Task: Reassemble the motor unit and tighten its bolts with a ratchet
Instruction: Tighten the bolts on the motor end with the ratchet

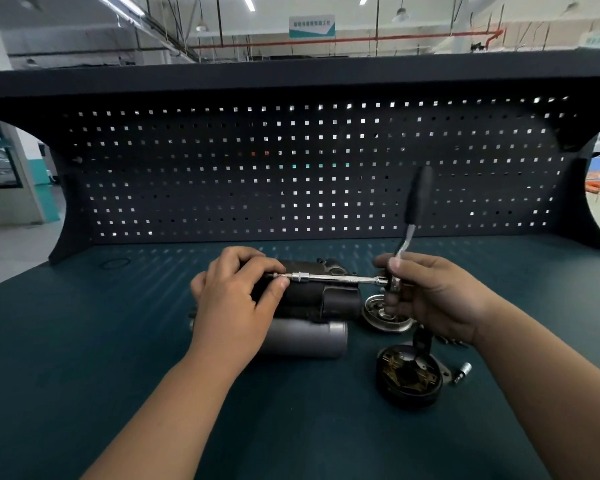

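Note:
The motor unit [312,306] lies on its side mid-bench, a dark housing above a grey cylinder [305,337]. My left hand [232,303] grips its left end, thumb and finger at the socket end of the extension bar [333,278]. That chrome bar runs level across the motor's top to the ratchet [414,209]. My right hand [433,299] holds the ratchet at its head, and the black handle points up and away, blurred.
A shiny end cover [385,315] lies right of the motor, partly behind my right hand. A black brush-holder cap [409,379] sits nearer me, with a loose socket [463,373] to its right. The dark pegboard [309,168] walls the bench's back edge.

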`<state>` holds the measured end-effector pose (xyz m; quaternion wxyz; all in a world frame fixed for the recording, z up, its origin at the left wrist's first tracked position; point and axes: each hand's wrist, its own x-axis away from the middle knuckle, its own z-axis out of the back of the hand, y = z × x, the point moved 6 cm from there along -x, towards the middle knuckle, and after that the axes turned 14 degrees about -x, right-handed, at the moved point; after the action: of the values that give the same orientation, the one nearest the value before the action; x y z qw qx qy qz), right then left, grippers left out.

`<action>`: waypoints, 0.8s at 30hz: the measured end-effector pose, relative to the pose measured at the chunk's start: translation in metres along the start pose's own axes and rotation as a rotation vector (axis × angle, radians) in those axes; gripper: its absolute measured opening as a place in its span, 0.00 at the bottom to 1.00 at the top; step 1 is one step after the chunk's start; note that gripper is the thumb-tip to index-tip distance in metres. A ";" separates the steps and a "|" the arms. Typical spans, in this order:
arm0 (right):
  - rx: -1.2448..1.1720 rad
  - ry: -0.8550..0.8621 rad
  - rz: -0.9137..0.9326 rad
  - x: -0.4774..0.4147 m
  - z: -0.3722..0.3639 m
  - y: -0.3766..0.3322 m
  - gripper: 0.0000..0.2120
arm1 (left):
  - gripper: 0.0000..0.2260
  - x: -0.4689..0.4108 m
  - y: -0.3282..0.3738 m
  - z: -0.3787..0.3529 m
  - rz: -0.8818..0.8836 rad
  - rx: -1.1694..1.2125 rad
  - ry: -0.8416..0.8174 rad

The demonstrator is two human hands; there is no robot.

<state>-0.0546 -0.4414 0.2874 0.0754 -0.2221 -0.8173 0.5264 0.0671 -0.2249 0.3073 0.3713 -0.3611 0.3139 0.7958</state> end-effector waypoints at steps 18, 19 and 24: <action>0.365 0.115 0.209 -0.001 0.004 -0.003 0.14 | 0.08 -0.001 0.002 0.001 0.009 0.002 -0.030; 0.382 0.088 0.227 -0.001 0.005 -0.005 0.11 | 0.08 -0.001 0.002 0.001 0.011 0.005 -0.031; 0.236 -0.009 0.216 -0.003 0.007 -0.004 0.09 | 0.08 -0.001 0.001 0.000 0.013 -0.003 -0.036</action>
<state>-0.0551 -0.4495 0.2880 0.0402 -0.2961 -0.7215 0.6247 0.0669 -0.2254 0.3081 0.3711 -0.3452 0.3084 0.8050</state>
